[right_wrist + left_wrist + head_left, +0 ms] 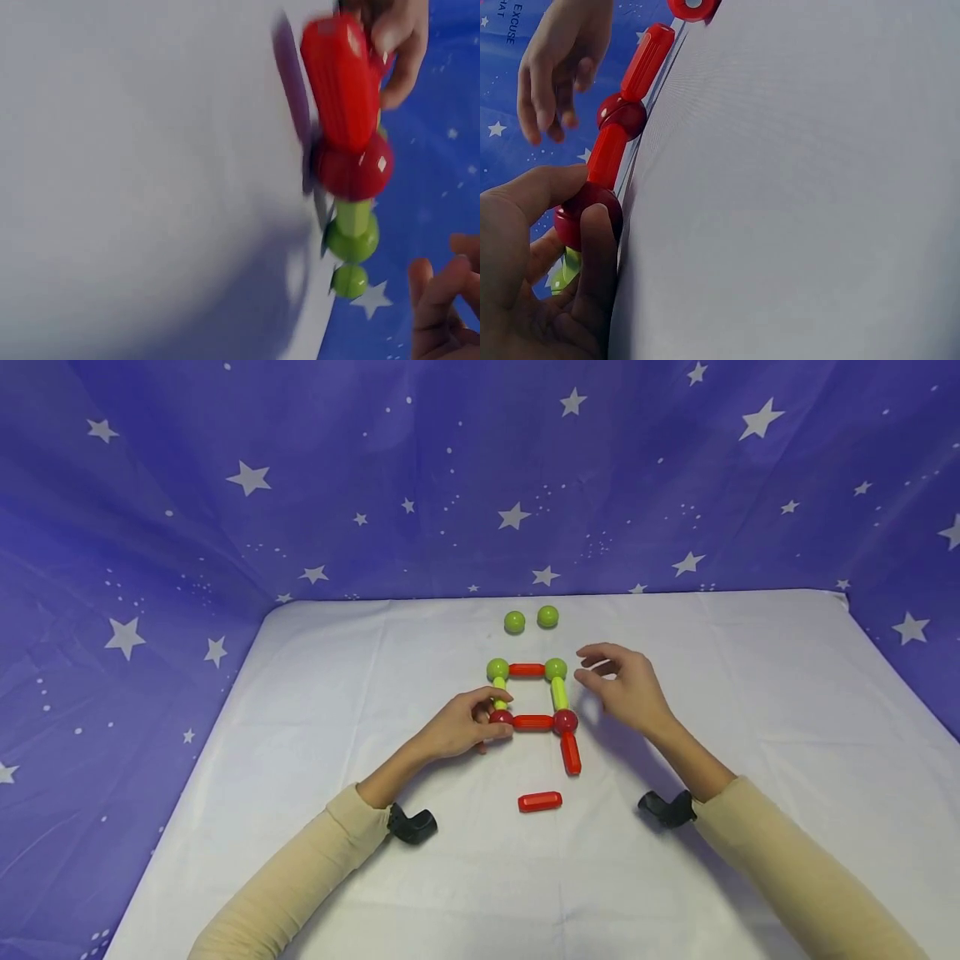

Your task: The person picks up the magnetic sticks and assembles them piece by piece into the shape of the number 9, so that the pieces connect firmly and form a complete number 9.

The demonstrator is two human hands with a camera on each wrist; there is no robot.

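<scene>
On the white cloth lies a square of balls and rods. Its near side is a red rod [533, 722] between two dark red balls; its far side is another red rod [527, 670] between two green balls. Yellow-green rods [559, 693] join the sides. My left hand [468, 722] grips the near-left dark red ball [589, 216] between thumb and fingers. From the near-right dark red ball [566, 721] a red rod [572, 753] sticks out toward me. My right hand [626, 685] hovers right of the far-right green ball [556, 669], fingers loosely bent and holding nothing.
A loose red rod [540, 802] lies nearer me than the square. Beyond it sit two loose green balls [514, 622]. Black wrist mounts [412, 824] hang by both sleeves. A purple star-patterned curtain [480, 477] stands behind the white table [315, 693].
</scene>
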